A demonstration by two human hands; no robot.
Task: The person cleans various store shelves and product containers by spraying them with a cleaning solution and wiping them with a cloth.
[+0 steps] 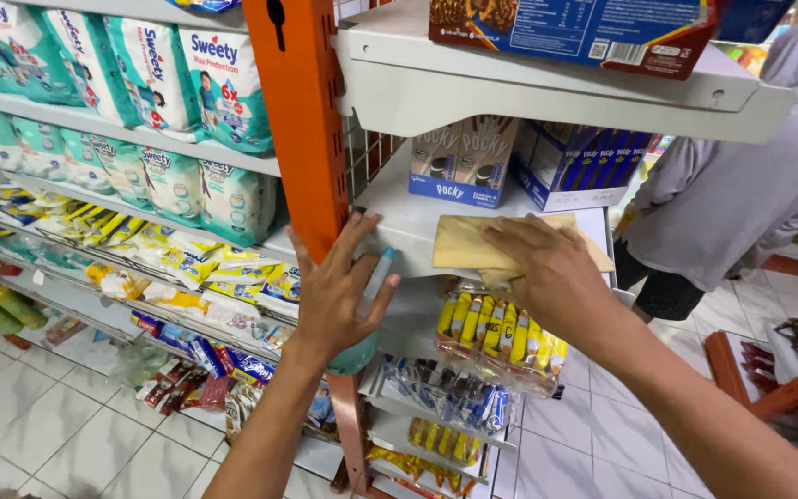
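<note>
The right hand (556,277) is pressing flat, fingers spread, on a tan cloth (473,245) lying at the front edge of the white shelf (399,217). The left hand (334,296) is curling loosely around a clear spray bottle with a teal base (362,356), held against the orange upright (302,129). Judging by the bare patch around the cloth, wiping is underway on the front strip only; the area under the blue snack boxes (459,162) behind it is not yet being reached. Another person in grey (741,203) is bending nearby.
</note>
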